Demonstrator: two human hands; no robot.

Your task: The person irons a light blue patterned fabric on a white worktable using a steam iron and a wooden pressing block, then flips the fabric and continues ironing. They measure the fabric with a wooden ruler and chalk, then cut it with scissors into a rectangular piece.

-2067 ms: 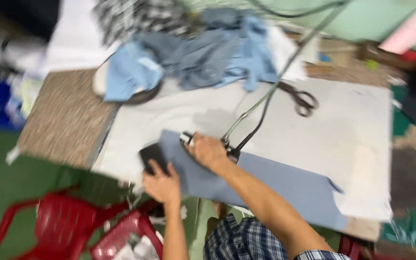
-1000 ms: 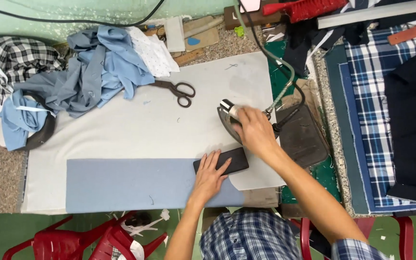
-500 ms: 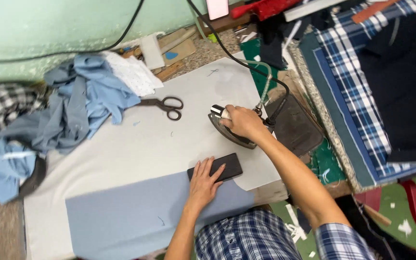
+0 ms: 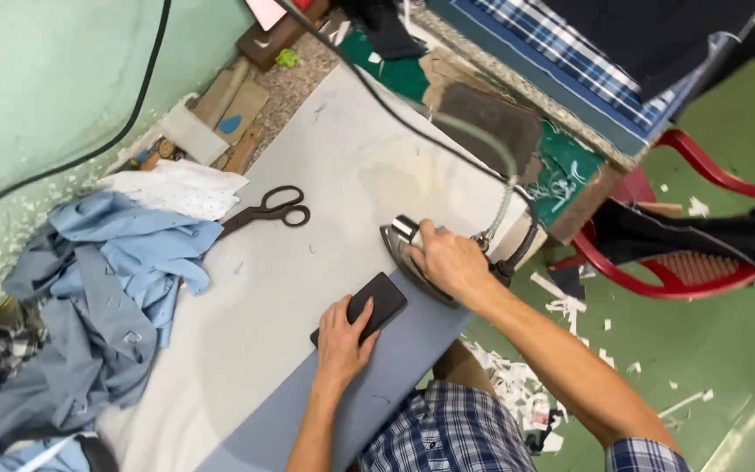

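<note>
Right hand (image 4: 447, 260): we are gripping the iron (image 4: 412, 258), fingers closed round its handle.
Left hand (image 4: 342, 336): we are pressing flat, open, on the dark pad (image 4: 369, 306).
Relation: the pad is lying just left of the iron, long axis pointing toward it.

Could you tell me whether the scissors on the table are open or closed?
Closed. The scissors lie flat on the table, blades together in one dark line toward the white cloth, handle loops side by side.
</note>
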